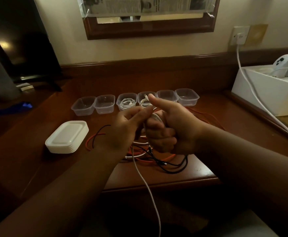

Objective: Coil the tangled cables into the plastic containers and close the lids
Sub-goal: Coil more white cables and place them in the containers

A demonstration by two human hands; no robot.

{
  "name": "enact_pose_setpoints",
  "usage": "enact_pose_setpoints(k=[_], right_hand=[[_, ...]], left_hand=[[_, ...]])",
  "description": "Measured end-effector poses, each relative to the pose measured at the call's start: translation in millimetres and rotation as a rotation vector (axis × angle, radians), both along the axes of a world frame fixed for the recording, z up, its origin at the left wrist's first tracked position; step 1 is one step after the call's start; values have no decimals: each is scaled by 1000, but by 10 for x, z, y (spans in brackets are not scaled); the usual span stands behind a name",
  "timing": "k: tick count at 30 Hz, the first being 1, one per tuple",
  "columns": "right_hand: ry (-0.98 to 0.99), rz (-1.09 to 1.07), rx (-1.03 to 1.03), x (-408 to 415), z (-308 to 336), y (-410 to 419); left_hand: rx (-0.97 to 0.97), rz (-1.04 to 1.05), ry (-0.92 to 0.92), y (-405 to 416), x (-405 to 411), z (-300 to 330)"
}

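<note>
Right hand (167, 127) grips the coiled thin white cable (154, 199); left hand (124, 129) pinches its tail trailing near; clear plastic containers (187, 96) lie far.

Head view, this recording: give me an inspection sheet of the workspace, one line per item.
Surface: dark wooden desk, glossy.
Job's things: six clear containers in a row, all unlidded; the third and fourth from the left hold coiled white cable, the fifth is partly hidden; stack of white lids at left.
Clutter: white box with controllers at right.
Hands: left hand pinches the white cable; right hand grips its coil.
Cables: orange, black and white tangle under the hands; the white cable trails off the desk edge.
Surroundings: framed mirror, wall socket with a plugged lead, dark screen at left.
</note>
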State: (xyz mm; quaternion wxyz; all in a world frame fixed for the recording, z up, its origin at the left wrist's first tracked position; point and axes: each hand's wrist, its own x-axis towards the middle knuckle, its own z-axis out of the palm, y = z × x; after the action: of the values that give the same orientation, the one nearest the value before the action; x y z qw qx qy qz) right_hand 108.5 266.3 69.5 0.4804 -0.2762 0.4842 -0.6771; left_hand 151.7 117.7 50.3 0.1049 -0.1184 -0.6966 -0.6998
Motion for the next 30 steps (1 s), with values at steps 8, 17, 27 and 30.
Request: enact_pose_setpoints(k=[8, 17, 27, 30], right_hand=[[-254, 11, -258, 102, -97, -111], [492, -669, -195, 23, 25, -39], [1319, -647, 599, -8, -233, 76], [767, -559, 394, 66, -127, 103]], left_hand=[[384, 2, -390, 251, 49, 42], [108, -1, -413, 233, 94, -288], [-653, 190, 93, -102, 49, -65], [-342, 95, 32, -81, 52, -18]])
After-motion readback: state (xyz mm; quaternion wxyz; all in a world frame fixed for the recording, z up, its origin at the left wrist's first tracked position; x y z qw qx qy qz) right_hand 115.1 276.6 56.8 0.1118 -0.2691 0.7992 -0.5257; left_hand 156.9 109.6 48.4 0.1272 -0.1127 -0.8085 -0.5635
